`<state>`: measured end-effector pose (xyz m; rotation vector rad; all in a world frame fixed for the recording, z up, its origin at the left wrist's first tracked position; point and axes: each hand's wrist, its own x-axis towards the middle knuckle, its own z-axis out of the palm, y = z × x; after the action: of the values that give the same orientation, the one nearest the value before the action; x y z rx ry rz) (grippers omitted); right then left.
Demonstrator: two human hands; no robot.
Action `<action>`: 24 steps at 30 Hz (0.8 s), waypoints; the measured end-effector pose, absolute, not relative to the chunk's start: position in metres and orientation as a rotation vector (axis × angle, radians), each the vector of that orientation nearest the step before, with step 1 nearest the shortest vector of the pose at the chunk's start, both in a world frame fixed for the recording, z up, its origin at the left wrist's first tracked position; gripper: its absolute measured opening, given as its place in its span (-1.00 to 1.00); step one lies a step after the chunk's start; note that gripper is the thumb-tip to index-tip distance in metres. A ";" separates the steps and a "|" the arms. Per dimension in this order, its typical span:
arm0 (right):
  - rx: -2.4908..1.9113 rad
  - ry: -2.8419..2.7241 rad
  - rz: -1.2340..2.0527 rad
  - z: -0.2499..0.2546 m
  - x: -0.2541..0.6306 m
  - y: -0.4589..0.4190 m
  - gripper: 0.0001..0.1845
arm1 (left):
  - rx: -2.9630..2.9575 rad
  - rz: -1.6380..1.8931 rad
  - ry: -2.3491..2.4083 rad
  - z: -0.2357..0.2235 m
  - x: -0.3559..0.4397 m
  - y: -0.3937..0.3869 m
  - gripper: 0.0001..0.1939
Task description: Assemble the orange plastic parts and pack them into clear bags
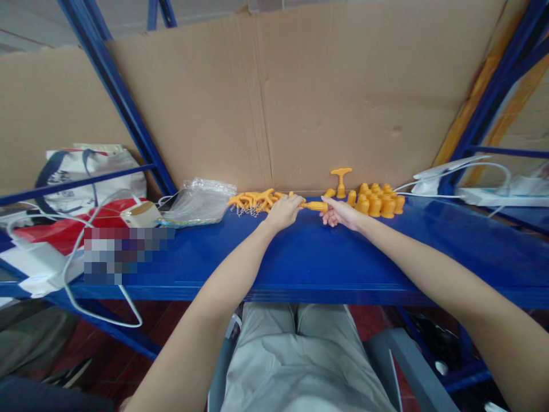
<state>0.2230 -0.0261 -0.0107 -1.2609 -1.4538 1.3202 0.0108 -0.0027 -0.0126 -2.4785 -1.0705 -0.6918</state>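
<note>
My left hand (286, 210) is closed around the handle end of an orange plastic T-handled piece, most of it hidden by the fingers. My right hand (338, 214) holds an orange bell-shaped sleeve (317, 206), lying sideways and in line with that piece, above the blue shelf. Left of my hands lies a pile of orange T-handled pieces (257, 200) with coiled metal ends. Beyond my right hand stands an upright orange T-handle (341, 180) on its sleeve. Several orange sleeves (380, 201) stand grouped to the right of my right hand.
Clear plastic bags (199, 203) lie left of the pile. Farther left are a white tote bag (98, 177), a red bag (64, 232) and white cables with adapters (43, 260). Cardboard (334, 91) backs the blue shelf (309, 257); blue posts (124, 103) frame it.
</note>
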 end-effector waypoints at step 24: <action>-1.314 -2.217 -0.298 -0.017 0.203 -0.040 -0.83 | -2.606 -0.696 -0.820 -0.006 0.021 -0.013 -0.71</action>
<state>0.2028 -0.0403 -0.0165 -1.3141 -2.2175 -0.2983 0.0208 -0.0133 -0.0058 -2.6062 -0.8202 -0.6963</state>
